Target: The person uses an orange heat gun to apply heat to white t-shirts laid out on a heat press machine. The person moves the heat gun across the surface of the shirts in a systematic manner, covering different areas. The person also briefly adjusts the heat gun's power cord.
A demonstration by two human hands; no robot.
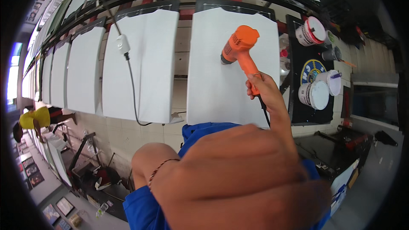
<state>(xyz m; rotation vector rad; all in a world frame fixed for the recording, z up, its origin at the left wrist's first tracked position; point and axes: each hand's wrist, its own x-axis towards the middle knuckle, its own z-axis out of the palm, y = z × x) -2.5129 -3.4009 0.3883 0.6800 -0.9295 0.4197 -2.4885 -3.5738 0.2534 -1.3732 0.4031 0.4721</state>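
My right hand (pixel 266 89) is closed round the handle of an orange heat gun (pixel 242 44). Its dark nozzle points left and down over a white cloth panel (pixel 232 98) stretched on a dark board. From the base of the handle a black cord (pixel 263 110) runs down behind my hands. Very close to the camera, my left hand (pixel 247 179) fills the lower middle, blurred, with a braided band (pixel 159 169) at the wrist. How its fingers are set is not clear, and anything under it is hidden.
More white panels (pixel 138 68) stand in a row to the left. A hanging cable with a white connector (pixel 122 44) crosses one. At right, paint tubs (pixel 314 95) and a red-rimmed bucket (pixel 310 32) rest on a black board. A person in yellow (pixel 36 118) is far left.
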